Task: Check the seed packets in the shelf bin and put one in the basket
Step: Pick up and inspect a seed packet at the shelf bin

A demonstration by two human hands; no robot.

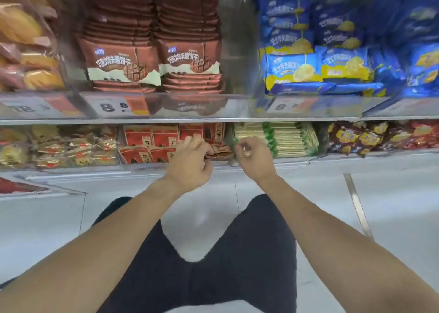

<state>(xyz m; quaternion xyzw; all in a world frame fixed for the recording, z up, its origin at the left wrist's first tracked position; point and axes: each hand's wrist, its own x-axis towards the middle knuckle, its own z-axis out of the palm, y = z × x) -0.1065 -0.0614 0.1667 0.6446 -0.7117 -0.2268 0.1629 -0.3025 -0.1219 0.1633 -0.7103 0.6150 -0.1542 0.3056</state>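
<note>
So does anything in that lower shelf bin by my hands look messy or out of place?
Yes. By the left hand, a few brownish packets lie flat and jumbled, while the red packets beside them stand in neat rows. Nothing looks spilled or torn, though the picture is blurry.

A pale tiled floor (392, 217) (glossy, with a metal strip (356, 205) running across it) lies below two store shelves (213, 120) edged with price labels (114, 107).
</note>
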